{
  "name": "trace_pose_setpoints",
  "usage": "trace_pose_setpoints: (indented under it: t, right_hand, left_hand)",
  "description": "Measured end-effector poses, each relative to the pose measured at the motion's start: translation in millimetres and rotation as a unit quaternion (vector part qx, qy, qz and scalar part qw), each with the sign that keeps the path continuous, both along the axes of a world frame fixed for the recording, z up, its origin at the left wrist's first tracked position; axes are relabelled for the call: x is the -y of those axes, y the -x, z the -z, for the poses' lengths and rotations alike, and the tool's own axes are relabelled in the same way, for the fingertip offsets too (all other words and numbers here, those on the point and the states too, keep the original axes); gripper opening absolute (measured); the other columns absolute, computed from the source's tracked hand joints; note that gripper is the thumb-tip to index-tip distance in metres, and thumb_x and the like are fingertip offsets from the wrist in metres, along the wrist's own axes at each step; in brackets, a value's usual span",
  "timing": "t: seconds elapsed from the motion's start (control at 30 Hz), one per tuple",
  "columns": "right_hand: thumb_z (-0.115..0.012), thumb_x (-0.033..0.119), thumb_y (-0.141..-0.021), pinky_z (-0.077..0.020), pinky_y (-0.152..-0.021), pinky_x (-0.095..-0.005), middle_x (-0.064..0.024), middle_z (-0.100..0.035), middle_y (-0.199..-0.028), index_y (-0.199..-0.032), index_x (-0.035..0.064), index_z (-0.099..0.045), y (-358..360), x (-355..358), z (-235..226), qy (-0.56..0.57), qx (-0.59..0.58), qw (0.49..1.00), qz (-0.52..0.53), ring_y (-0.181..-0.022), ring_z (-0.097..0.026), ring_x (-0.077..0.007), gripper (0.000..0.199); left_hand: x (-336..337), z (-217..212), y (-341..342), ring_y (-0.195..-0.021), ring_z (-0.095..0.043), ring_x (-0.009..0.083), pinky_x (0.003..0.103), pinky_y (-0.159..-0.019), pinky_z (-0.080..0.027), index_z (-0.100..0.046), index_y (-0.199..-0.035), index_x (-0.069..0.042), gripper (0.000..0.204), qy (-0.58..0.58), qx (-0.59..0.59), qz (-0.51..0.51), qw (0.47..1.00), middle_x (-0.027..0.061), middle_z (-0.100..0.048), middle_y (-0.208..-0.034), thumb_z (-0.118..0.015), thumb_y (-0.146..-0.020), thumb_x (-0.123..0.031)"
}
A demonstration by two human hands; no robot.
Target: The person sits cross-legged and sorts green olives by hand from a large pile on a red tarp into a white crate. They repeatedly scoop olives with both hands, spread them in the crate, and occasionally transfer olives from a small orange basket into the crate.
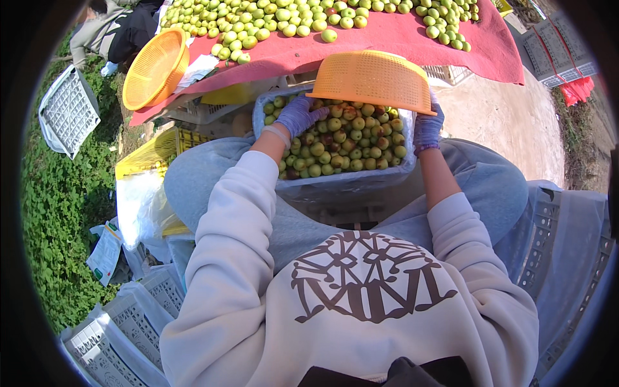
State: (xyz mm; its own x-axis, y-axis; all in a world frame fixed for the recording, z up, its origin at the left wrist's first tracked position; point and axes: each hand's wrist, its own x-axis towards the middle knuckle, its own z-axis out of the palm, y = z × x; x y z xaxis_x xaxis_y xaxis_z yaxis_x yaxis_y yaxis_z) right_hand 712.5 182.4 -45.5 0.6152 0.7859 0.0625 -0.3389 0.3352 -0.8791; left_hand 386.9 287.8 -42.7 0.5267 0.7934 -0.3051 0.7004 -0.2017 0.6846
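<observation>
A round orange plastic basket (pixel 371 80) is tipped on its side over the far part of a crate lined with clear plastic (pixel 345 184). The crate sits between my knees and is full of small green and reddish-brown fruits, which look like jujubes (pixel 351 138). My right hand (pixel 428 126), in a purple glove, grips the basket at its right rim. My left hand (pixel 298 117), gloved the same way, lies on the fruits at the crate's left side with fingers apart. Its fingertips come close to the basket's left rim, and I cannot tell whether they touch it.
Ahead, a red cloth (pixel 290 61) carries many loose green fruits (pixel 277 19). Another orange basket (pixel 156 69) leans at its left end. A yellow crate (pixel 149 155) stands to my left, grey crates (pixel 558 48) far right. A person (pixel 106 32) is at the upper left.
</observation>
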Motion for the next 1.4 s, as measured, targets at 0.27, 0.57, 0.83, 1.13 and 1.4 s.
trace_pose_setpoints:
  t: [0.27,0.57,0.83,1.13,1.4]
  right_hand:
    - [-0.050,0.004,-0.098,-0.0491,-0.100,-0.0323,-0.0130,-0.060,-0.130,-0.135,-0.0043,-0.054,14,13,-25,-0.040,-0.059,0.997,-0.007,-0.115,-0.060,-0.0190,0.038]
    - [-0.054,-0.002,-0.096,-0.0466,-0.103,-0.0325,-0.0117,-0.057,-0.135,-0.140,-0.0024,-0.049,20,14,-25,-0.039,0.114,0.993,-0.019,-0.119,-0.057,-0.0196,0.044]
    - [-0.056,0.001,-0.097,-0.0449,-0.106,-0.0339,-0.0130,-0.057,-0.136,-0.138,-0.0034,-0.051,24,20,-35,-0.064,0.196,0.978,-0.005,-0.121,-0.056,-0.0205,0.042]
    - [-0.044,0.008,-0.102,-0.0404,-0.112,-0.0381,-0.0157,-0.051,-0.144,-0.139,-0.0048,-0.049,15,42,-50,-0.048,0.073,0.994,-0.060,-0.129,-0.052,-0.0249,0.040]
    - [-0.059,0.005,-0.096,-0.0500,-0.098,-0.0326,-0.0093,-0.065,-0.122,-0.134,-0.0015,-0.056,9,46,-72,-0.035,0.157,0.985,0.059,-0.109,-0.062,-0.0177,0.039]
  left_hand:
    - [-44,73,-13,-0.117,-0.060,0.0285,0.037,-0.099,-0.046,-0.058,-0.128,-0.005,0.034,-0.289,-0.138,0.206,0.925,0.0151,-0.062,-0.131,-0.049,-0.100,-0.022]
    - [-25,47,-17,-0.106,-0.060,0.0203,0.031,-0.093,-0.048,-0.059,-0.123,0.000,0.030,0.274,0.369,-0.202,0.865,0.0130,-0.064,-0.123,-0.037,-0.102,-0.006]
    - [-14,24,-16,-0.110,-0.057,0.0219,0.032,-0.096,-0.046,-0.057,-0.125,-0.002,0.031,0.257,0.350,-0.211,0.876,0.0121,-0.062,-0.125,-0.039,-0.102,-0.013]
    - [-14,19,-17,-0.120,-0.051,0.0278,0.037,-0.103,-0.041,-0.054,-0.131,-0.007,0.036,0.240,0.321,-0.183,0.898,0.0135,-0.058,-0.132,-0.040,-0.102,-0.025]
    - [-36,18,-57,-0.129,-0.047,0.0330,0.041,-0.109,-0.036,-0.051,-0.136,-0.011,0.043,0.060,0.132,0.026,0.989,0.0146,-0.054,-0.139,-0.042,-0.102,-0.036]
